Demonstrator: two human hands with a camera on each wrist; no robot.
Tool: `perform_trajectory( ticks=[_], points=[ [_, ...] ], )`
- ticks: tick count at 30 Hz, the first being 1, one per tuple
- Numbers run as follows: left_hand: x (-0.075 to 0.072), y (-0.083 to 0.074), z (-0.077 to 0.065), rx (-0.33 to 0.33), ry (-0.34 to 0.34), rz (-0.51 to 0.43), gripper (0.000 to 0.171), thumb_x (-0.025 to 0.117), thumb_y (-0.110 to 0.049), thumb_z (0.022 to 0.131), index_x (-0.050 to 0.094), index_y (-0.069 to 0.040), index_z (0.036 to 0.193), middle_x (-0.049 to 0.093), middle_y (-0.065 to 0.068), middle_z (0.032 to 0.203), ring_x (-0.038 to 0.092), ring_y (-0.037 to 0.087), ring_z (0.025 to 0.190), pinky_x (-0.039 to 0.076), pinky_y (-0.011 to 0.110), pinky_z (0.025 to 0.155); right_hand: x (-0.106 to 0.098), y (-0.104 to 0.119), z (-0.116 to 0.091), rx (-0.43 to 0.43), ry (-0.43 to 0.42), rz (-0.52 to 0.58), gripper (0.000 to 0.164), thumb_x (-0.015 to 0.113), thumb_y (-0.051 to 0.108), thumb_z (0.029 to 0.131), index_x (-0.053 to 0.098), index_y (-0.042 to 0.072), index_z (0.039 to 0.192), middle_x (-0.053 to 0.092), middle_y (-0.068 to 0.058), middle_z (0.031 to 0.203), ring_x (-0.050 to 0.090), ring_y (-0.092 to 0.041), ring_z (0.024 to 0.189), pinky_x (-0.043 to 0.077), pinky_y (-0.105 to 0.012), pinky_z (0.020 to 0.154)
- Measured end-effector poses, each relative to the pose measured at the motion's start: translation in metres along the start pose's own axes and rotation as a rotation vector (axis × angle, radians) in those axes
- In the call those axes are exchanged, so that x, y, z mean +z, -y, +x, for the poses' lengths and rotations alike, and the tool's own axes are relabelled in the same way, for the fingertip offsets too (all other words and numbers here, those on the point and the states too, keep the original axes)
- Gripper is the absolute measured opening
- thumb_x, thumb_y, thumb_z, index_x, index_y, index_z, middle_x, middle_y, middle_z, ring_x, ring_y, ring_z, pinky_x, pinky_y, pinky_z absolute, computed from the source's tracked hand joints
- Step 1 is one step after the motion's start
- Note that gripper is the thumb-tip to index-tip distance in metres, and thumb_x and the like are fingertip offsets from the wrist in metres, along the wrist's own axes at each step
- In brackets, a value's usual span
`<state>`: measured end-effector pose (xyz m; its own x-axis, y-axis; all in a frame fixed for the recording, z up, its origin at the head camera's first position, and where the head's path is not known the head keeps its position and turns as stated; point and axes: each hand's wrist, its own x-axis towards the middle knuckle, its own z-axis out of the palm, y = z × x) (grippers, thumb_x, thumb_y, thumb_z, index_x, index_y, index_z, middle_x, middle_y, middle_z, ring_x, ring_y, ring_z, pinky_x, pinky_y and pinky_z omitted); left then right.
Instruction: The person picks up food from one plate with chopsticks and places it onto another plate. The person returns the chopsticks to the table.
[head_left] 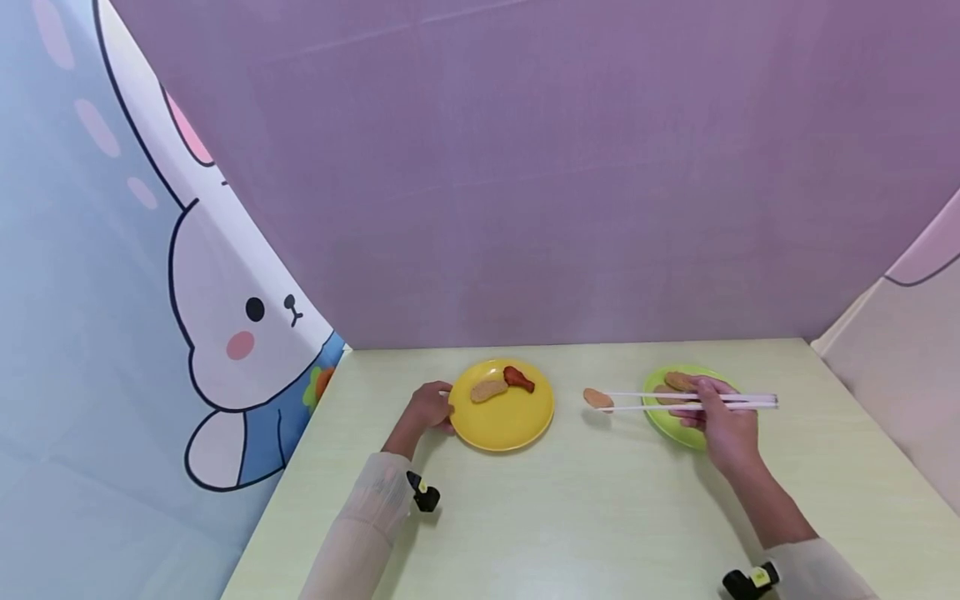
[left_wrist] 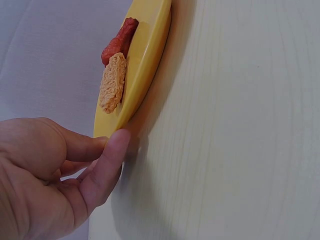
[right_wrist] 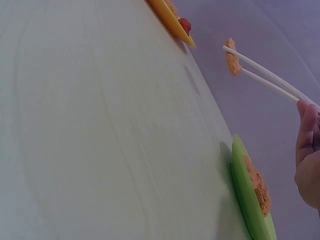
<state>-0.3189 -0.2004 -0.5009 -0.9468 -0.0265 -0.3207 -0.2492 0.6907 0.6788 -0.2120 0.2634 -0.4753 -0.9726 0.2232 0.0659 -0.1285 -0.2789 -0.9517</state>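
My left hand (head_left: 432,406) pinches the left rim of a yellow plate (head_left: 501,427) between thumb and fingers. On that plate lie a tan breaded piece (head_left: 489,390), which looks like a toy chicken nugget, and a small red drumstick (head_left: 519,379). With my right hand (head_left: 726,427) I hold a pair of white chopsticks (right_wrist: 272,80). Their tips grip another breaded piece (right_wrist: 232,57) in the air between the two plates. Beneath the right hand sits a green plate (head_left: 675,430), partly hidden, with more breaded pieces (right_wrist: 257,185) on it.
Both plates stand on a pale wood-grain table (head_left: 585,517). A purple cloth (head_left: 570,183) rises behind its back edge. Rabbit-print cloth (head_left: 225,333) hangs at the left, and a pale cloth (head_left: 907,375) at the right.
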Motion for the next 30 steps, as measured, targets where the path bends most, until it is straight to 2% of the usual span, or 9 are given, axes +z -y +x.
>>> perform_trajectory(
  ticks=[2, 5, 14, 30],
  points=[
    [0.000, 0.000, 0.001, -0.004, 0.001, -0.002, 0.048, 0.062, -0.004, 0.095, 0.055, -0.007, 0.142, 0.070, 0.014, 0.106, 0.069, 0.011, 0.058, 0.058, 0.022, 0.053, -0.004, 0.003, -0.002, 0.026, -0.032, 0.012, 0.020, 0.063, 0.029, 0.101, 0.068, 0.013, 0.111, 0.078, 0.006, 0.092, 0.076, -0.013, 0.066, 0.061, -0.024, 0.056],
    [-0.001, 0.001, 0.002, -0.006, 0.005, -0.002, 0.048, 0.062, -0.004, 0.095, 0.055, -0.007, 0.143, 0.071, 0.014, 0.105, 0.069, 0.011, 0.058, 0.059, 0.023, 0.053, -0.008, 0.006, -0.003, 0.022, -0.055, 0.052, 0.015, 0.063, 0.026, 0.101, 0.073, 0.017, 0.106, 0.076, 0.002, 0.087, 0.076, -0.015, 0.063, 0.061, -0.025, 0.054],
    [-0.002, -0.001, -0.001, -0.005, 0.015, -0.010, 0.048, 0.061, -0.004, 0.096, 0.055, -0.007, 0.143, 0.070, 0.013, 0.103, 0.070, 0.012, 0.059, 0.059, 0.023, 0.054, -0.020, 0.016, -0.008, -0.041, -0.069, 0.127, 0.015, 0.060, 0.020, 0.102, 0.075, 0.014, 0.103, 0.076, -0.001, 0.084, 0.075, -0.017, 0.061, 0.060, -0.026, 0.051],
    [-0.003, 0.003, 0.000, -0.013, 0.020, -0.032, 0.049, 0.062, -0.004, 0.095, 0.054, -0.008, 0.144, 0.070, 0.014, 0.105, 0.071, 0.014, 0.060, 0.059, 0.024, 0.054, -0.047, 0.027, -0.018, -0.019, -0.122, 0.142, 0.015, 0.062, 0.020, 0.101, 0.075, 0.014, 0.103, 0.078, -0.004, 0.082, 0.076, -0.021, 0.062, 0.061, -0.027, 0.053]
  ],
)
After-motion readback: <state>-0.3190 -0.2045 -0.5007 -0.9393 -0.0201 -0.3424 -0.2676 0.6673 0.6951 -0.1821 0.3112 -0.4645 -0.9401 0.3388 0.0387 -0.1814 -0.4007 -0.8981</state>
